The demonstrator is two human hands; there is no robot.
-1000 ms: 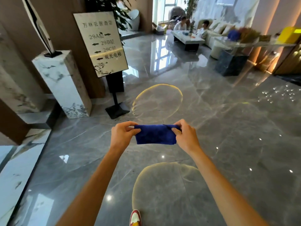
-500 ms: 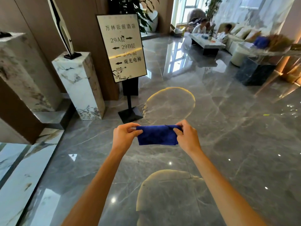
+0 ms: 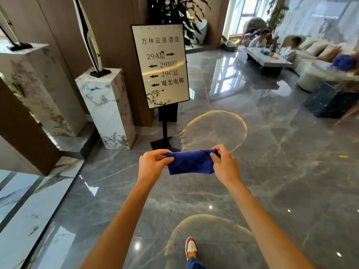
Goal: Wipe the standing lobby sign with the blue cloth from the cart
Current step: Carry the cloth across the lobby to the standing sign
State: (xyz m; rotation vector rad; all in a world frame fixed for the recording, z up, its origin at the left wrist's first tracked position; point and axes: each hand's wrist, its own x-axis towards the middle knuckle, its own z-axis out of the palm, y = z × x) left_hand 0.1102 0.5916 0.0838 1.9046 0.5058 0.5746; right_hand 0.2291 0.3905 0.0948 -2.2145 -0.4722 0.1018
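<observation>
A folded blue cloth (image 3: 191,163) is stretched between my two hands at mid-frame, above the grey marble floor. My left hand (image 3: 152,165) pinches its left end and my right hand (image 3: 223,165) pinches its right end. The standing lobby sign (image 3: 160,66) is a pale upright panel with dark lettering and arrows on a thin black pole with a square black base (image 3: 162,143). It stands just beyond the cloth, slightly left, and nothing touches it.
White marble pedestals (image 3: 105,105) with black-and-white sculptures stand left of the sign against a brown wall. A potted plant (image 3: 174,10) rises behind it. Two seated people, a low table (image 3: 269,62) and sofas are far right. My shoe (image 3: 191,247) shows below.
The sign has come closer and shifted toward the middle of the view as I walk forward. Both hands still hold the cloth the same way.
</observation>
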